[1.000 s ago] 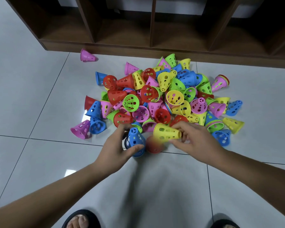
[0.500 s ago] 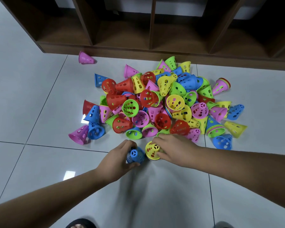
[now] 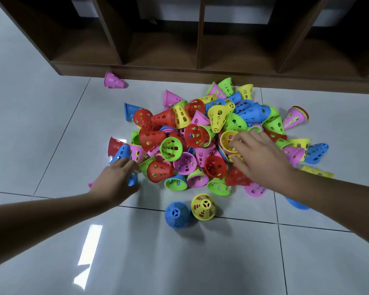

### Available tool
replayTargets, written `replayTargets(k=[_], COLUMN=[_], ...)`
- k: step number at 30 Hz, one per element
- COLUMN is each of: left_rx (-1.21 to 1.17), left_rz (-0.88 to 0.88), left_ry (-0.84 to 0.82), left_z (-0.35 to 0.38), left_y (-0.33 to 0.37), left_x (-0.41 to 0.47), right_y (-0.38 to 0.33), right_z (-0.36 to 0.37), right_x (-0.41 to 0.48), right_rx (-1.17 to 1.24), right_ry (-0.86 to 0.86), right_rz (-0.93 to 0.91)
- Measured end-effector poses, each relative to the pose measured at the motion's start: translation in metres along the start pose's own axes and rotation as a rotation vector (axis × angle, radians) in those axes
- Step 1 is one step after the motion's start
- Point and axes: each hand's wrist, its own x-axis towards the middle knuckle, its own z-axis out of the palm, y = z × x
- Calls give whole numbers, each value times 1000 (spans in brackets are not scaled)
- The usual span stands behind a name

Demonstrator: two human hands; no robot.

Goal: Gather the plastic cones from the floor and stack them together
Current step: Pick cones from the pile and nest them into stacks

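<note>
Left hand (image 3: 115,179) with loosely straight fingers (image 3: 126,165) and right hand (image 3: 262,160) with fingers spread wide are reaching into a pile of glossy perforated plastic cones (image 3: 179,145), blue cone (image 3: 177,213) and yellow cone (image 3: 203,207) standing upright on shiny tile floor (image 3: 179,262).

Perforated cones (image 3: 202,141) — smooth, bright plastic; floor tiles (image 3: 179,262) — glossy, mirror-like; shelf unit (image 3: 200,50) matt brown wood.

Left hand (image 3: 115,179) and right hand (image 3: 262,156) stretched forward, palms down, fingers loosely spread.
</note>
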Motion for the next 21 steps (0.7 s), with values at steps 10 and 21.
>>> replayTargets(k=[10,21], left_rx=[-234,-409], left_rz=[-338,-339], left_ry=[78,23], left_z=[21,23], left_y=[-22,2], left_x=[-16,-40], right_y=[20,2], right_z=[20,-15], right_x=[-8,2], right_rx=[-17,768], right_ry=[-5,-89], right_rz=[41,540])
